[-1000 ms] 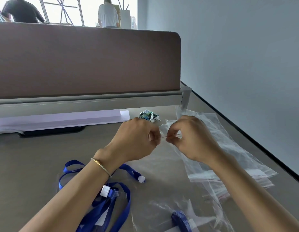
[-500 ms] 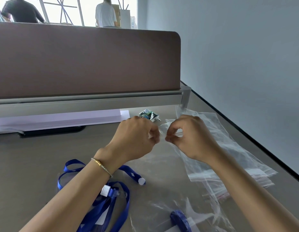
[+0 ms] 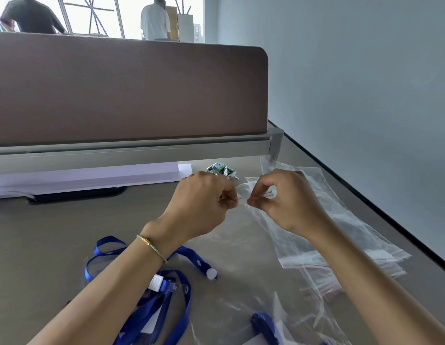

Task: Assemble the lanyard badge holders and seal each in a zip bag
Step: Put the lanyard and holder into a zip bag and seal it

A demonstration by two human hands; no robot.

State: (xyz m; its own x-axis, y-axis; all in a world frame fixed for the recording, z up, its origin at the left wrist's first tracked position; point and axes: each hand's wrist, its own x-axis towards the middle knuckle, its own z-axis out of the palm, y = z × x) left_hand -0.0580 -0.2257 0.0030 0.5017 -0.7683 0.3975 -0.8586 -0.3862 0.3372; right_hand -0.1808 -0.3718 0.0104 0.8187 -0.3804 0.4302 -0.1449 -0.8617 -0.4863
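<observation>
My left hand (image 3: 201, 202) and my right hand (image 3: 286, 200) meet above the desk, each pinching the top edge of a clear zip bag (image 3: 244, 192) with a thin red strip between the fingertips. The rest of that bag hangs down behind my right hand. Blue lanyards (image 3: 151, 302) with white clips and a clear badge holder lie by my left forearm. A bagged blue lanyard (image 3: 263, 324) lies at the near edge.
A pile of clear zip bags (image 3: 341, 245) lies on the grey desk (image 3: 54, 232) to the right. A small green-and-white packet (image 3: 220, 169) sits behind my hands. A brown partition (image 3: 126, 90) closes the back, and the desk ends at the wall on the right.
My hands have stayed together at the bag's top edge, with the fingertips shifting slightly along the strip. Nothing else on the desk has moved.
</observation>
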